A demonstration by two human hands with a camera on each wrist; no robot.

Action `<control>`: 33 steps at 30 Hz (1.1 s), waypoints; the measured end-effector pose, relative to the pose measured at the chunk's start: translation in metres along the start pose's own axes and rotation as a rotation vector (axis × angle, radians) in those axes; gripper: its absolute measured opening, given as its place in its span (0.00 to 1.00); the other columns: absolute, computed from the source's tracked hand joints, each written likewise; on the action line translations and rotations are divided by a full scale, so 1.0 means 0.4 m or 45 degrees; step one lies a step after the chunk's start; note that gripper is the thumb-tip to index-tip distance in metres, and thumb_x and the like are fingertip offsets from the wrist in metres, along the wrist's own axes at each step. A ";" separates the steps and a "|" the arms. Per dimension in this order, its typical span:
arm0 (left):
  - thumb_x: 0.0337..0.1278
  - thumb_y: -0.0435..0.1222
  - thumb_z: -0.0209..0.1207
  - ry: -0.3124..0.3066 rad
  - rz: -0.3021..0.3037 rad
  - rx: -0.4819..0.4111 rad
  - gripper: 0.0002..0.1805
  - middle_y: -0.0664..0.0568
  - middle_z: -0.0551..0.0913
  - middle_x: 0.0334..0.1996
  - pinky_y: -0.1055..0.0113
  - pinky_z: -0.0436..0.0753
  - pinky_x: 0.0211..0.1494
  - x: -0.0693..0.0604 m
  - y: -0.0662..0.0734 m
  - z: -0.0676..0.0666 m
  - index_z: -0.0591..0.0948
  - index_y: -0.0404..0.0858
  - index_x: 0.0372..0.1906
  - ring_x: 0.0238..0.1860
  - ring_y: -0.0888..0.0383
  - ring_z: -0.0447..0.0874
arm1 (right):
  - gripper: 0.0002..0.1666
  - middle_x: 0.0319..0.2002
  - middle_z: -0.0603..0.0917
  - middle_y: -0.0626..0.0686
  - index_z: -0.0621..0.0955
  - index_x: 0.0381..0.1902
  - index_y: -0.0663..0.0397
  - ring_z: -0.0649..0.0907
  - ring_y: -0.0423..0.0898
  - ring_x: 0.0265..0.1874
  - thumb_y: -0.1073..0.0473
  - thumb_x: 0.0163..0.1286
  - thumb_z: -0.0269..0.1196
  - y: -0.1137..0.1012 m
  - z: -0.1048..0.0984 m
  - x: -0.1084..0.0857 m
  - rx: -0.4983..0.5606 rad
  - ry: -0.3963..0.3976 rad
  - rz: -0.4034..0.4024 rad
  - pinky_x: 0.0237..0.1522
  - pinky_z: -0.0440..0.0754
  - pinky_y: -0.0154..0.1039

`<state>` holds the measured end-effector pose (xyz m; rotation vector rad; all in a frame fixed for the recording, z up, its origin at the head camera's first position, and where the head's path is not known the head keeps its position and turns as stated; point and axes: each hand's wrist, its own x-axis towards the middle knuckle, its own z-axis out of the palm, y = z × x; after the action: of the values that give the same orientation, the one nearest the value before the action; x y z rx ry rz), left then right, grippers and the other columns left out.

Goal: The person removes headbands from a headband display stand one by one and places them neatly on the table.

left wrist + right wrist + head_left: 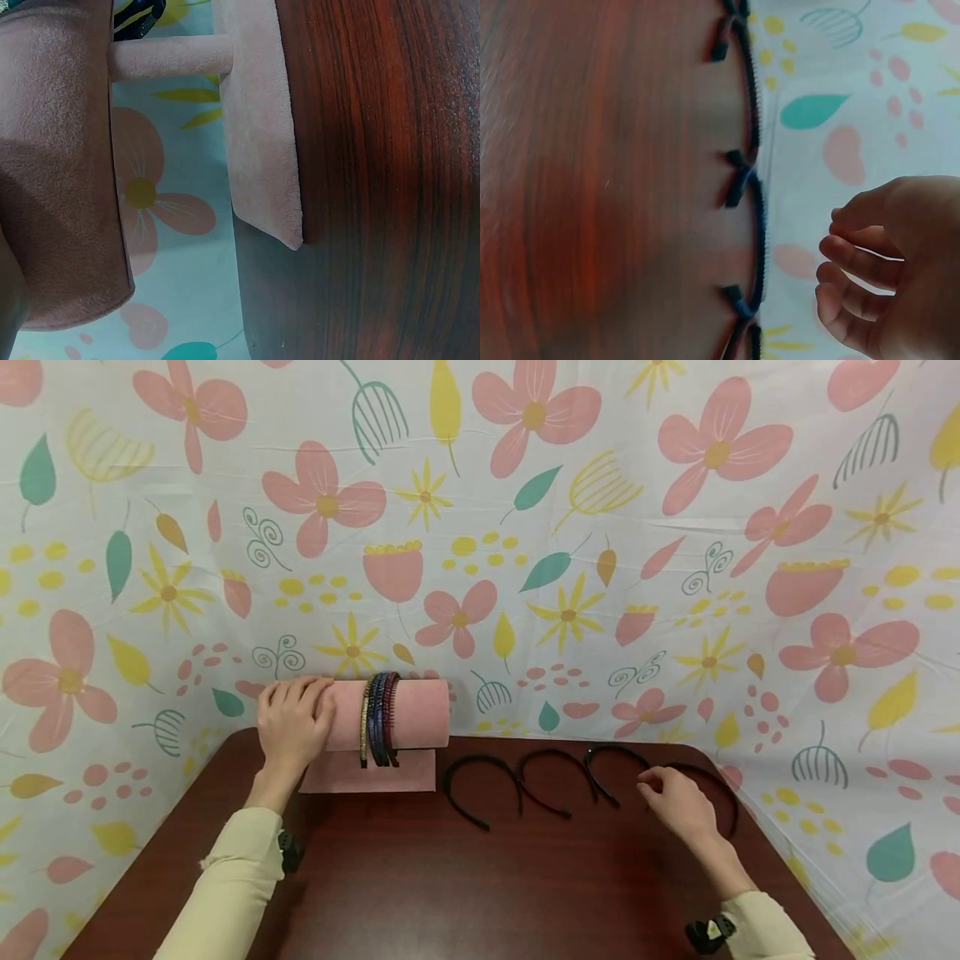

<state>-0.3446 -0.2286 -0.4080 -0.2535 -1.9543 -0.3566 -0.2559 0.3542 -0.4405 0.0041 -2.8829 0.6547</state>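
My left fingers (294, 690) curve over the pink roll (422, 714); my right fingers (660, 777) hover empty by a headband.
Head view: floral cloth (457, 493) backs the table (450, 885); gold, blue and red headbands (377, 718) ring the roll, and more lie right of its base (405, 777). My right fingers, loosely bent, partly hide the rightmost headband (726, 786). Left wrist view: a post (172, 58) joins roll and base; I cannot see my fingertips. Right wrist view: my fingers and thumb hold nothing, apart from the blurred headbands.
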 end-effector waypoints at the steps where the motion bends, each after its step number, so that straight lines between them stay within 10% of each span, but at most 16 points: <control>1: 0.66 0.48 0.51 0.001 0.001 -0.001 0.20 0.43 0.87 0.45 0.42 0.70 0.64 0.000 0.001 -0.001 0.87 0.40 0.46 0.48 0.42 0.82 | 0.17 0.39 0.85 0.57 0.82 0.53 0.56 0.77 0.43 0.21 0.54 0.73 0.59 -0.008 0.000 0.001 0.001 0.002 -0.001 0.20 0.70 0.39; 9: 0.67 0.48 0.50 -0.002 0.001 0.006 0.21 0.43 0.87 0.45 0.42 0.70 0.63 0.000 -0.003 0.001 0.87 0.40 0.46 0.48 0.42 0.82 | 0.16 0.50 0.83 0.62 0.82 0.52 0.55 0.76 0.43 0.21 0.54 0.72 0.59 -0.062 0.011 0.001 0.026 0.042 -0.074 0.19 0.69 0.39; 33: 0.66 0.48 0.51 -0.002 0.003 -0.001 0.20 0.43 0.87 0.45 0.43 0.70 0.64 0.002 0.003 -0.004 0.87 0.41 0.47 0.49 0.42 0.82 | 0.10 0.42 0.85 0.49 0.85 0.46 0.45 0.81 0.42 0.30 0.53 0.69 0.64 -0.243 0.061 0.009 0.103 0.114 -0.199 0.28 0.75 0.39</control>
<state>-0.3431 -0.2279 -0.4066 -0.2564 -1.9554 -0.3558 -0.2594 0.2561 -0.4197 0.2037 -2.7341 0.7211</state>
